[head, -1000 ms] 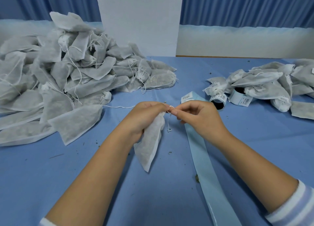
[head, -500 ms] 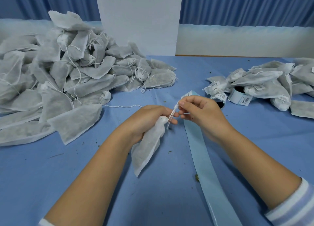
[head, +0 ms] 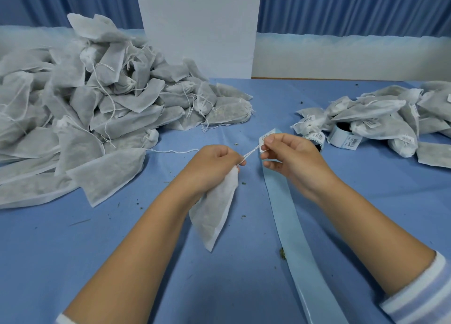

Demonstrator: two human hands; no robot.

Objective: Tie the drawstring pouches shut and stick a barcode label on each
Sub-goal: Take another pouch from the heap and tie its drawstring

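Head view, near centre: clamps left hand (head: 214, 167) fingers round pouch (head: 214, 211) neck, pinches taut drawstring (head: 250, 151) in right hand (head: 290, 157) fingertips. Shows big unlabelled pile (head: 97, 109) far left, smaller labelled pile (head: 390, 118) far right by label roll (head: 344, 138). Judges most work left.

Table cover (head: 122, 250): plain mid-blue, speckled with small dark green flecks. Heap of pouches (head: 97, 99), upper left: greyish white, with white cords. Held pouch (head: 214, 209), centre: white, greyer where filled; its drawstring (head: 250, 152) is white. Backing strip (head: 292, 238), lower right of centre: pale glossy blue. Label roll (head: 347, 140), right: white labels, black barcode print. Curtain (head: 341, 6), top: deep blue. Sleeve (head: 424, 297), lower right corner: white and lilac-blue stripes.
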